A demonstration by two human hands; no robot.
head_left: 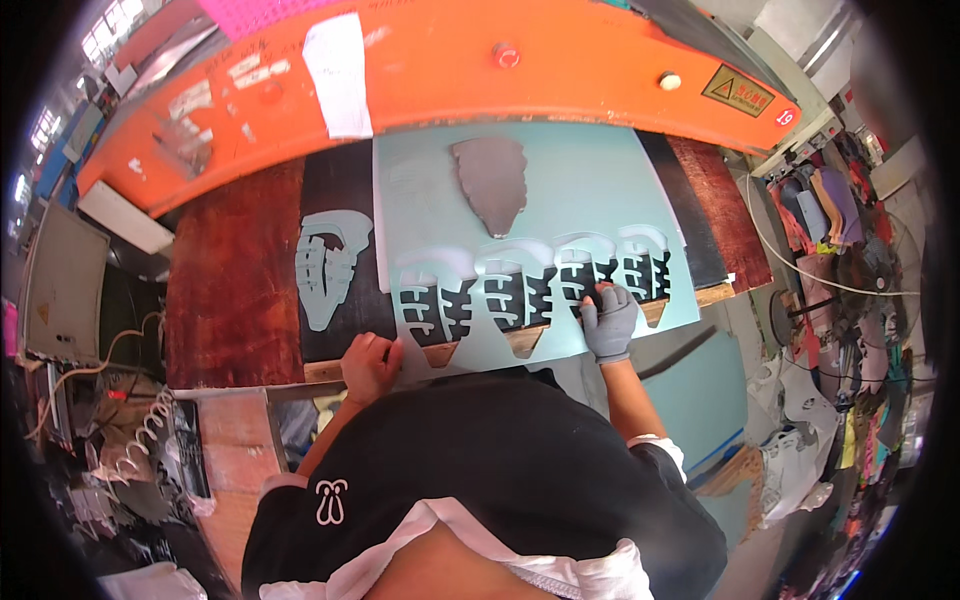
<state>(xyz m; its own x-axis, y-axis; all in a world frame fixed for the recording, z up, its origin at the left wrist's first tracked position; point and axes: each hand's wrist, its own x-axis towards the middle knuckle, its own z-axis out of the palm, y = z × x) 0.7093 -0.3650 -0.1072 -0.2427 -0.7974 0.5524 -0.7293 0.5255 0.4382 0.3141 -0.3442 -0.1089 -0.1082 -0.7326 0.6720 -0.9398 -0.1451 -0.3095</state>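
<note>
A pale blue-green sheet [410, 205] lies over the cutting table, with a row of several strappy, shoe-upper-shaped cuts along its front edge. My right hand [610, 322], in a grey glove with bare fingertips, rests on it at the cuts toward the right, thumb apart from the fingers. My bare left hand [372, 367] is closed at the sheet's front left corner; whatever its fingers hold is hidden. Left of the sheet, a loose strappy cut piece [347, 232] of the same colour lies on the black board. A grey-brown piece with ragged edges [492, 180] lies farther back on the sheet.
An orange machine beam [430, 85] with a red button [506, 55] spans the far side. Reddish-brown board [235, 280] shows at the left. More blue-green sheets [700, 390] are stacked low at the right. Coloured pieces [835, 205] hang at far right.
</note>
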